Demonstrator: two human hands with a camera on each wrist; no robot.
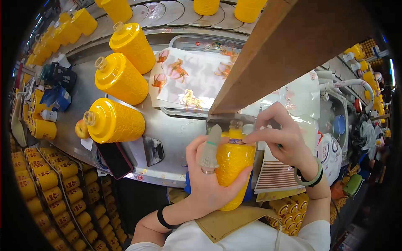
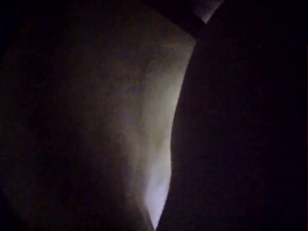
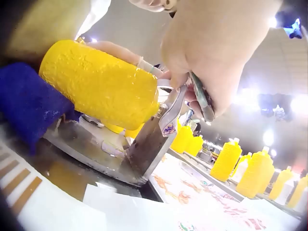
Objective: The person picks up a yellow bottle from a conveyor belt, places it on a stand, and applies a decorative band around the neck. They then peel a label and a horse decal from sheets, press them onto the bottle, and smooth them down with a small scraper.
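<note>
My left hand (image 1: 209, 188) grips a yellow embossed bottle (image 1: 235, 167) round its body, neck up in the head view. One left finger wears a grey cloth finger cover (image 1: 212, 146), with a ring at its base. At the bottle's shoulder my right hand (image 1: 284, 136) pinches a thin strip with purple print (image 3: 169, 126), which curls off near the clear neck (image 1: 235, 126). Tucked in the right palm is a flat tool with a greenish edge (image 3: 202, 96). The left wrist view is nearly black, showing only a pale patch.
Several yellow bottles (image 1: 121, 79) stand on the metal bench at left, near a phone (image 1: 115, 160) and an apple (image 1: 81, 129). A wooden post (image 1: 268, 54) rises just beyond the hands. Sheets with horse prints (image 1: 180, 71) lie in a tray; a striped sheet (image 1: 274, 175) lies at right.
</note>
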